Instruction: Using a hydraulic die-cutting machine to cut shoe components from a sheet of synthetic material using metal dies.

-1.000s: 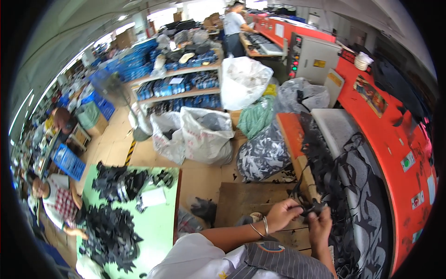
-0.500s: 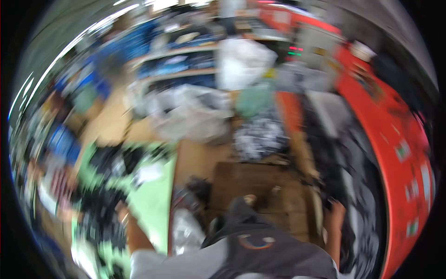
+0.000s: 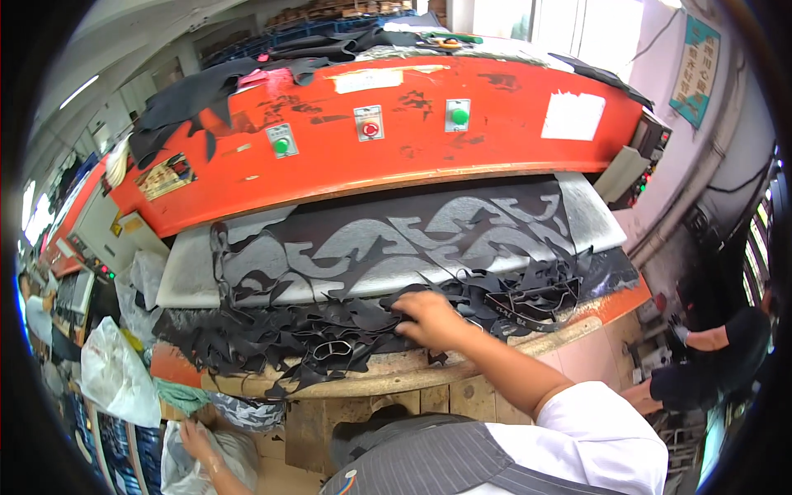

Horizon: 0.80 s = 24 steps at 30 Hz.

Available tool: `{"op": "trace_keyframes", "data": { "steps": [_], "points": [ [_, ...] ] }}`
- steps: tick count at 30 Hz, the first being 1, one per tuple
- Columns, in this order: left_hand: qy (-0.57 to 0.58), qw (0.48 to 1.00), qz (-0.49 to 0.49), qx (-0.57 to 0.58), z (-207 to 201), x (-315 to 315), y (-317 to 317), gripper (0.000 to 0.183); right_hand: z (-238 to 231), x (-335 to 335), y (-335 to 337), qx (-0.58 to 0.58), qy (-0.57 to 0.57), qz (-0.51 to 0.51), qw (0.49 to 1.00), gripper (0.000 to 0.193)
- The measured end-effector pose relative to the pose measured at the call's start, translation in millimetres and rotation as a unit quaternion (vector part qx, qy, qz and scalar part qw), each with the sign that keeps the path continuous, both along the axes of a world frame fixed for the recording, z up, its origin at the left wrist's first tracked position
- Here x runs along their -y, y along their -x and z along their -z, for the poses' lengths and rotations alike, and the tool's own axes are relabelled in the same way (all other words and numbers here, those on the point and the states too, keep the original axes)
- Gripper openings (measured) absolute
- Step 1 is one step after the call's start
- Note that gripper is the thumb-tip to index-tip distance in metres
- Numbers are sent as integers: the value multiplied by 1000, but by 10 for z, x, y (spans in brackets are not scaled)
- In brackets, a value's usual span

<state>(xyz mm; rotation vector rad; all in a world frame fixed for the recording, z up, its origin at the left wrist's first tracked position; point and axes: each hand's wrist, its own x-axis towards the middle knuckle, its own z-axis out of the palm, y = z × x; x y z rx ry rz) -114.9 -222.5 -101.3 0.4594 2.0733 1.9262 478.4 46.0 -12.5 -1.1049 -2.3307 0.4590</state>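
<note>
Nearest are the grey striped apron (image 3: 412, 462) and one white short sleeve (image 3: 606, 425) of the person. At the lower left, the left hand (image 3: 198, 441) is over one whitish translucent sack (image 3: 227, 454); its fingertips are not clear, so I cannot tell if it is spread or is pinching something. One long pale wooden ledge (image 3: 396, 382) runs along the front of the machine. Just behind this ledge, the right hand (image 3: 429, 322) is half curled, palm down, with its fingers touching one long heap of thin black cut scraps (image 3: 272, 334); whether it pinches a scrap, I cannot tell. In the heap I can count two outlined frames: one small oval metal frame (image 3: 332, 343), left of the right hand, and one larger black frame of angular shape (image 3: 540, 299), on the right. The scraps themselves are too tangled for counting. Behind the heap, one black sheet with curved cut-out openings (image 3: 330, 216) lies on one white flat cutting pad (image 3: 186, 268). Farther, one wide red machine beam (image 3: 330, 173) stands above the pad's back edge, and it carries three round buttons: two green (image 3: 281, 147) and one red (image 3: 371, 129).
</note>
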Motion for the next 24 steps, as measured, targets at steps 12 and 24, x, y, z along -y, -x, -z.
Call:
{"op": "trace_keyframes", "data": {
  "steps": [12,24],
  "points": [
    [53,821,416,-386,-674,-5134,-1757,19,187,-1615,-1898,100,25,413,905,48],
    [177,621,300,-702,-718,-6643,-1858,39,436,-2589,-2163,184,137,605,763,44]
  ]
}}
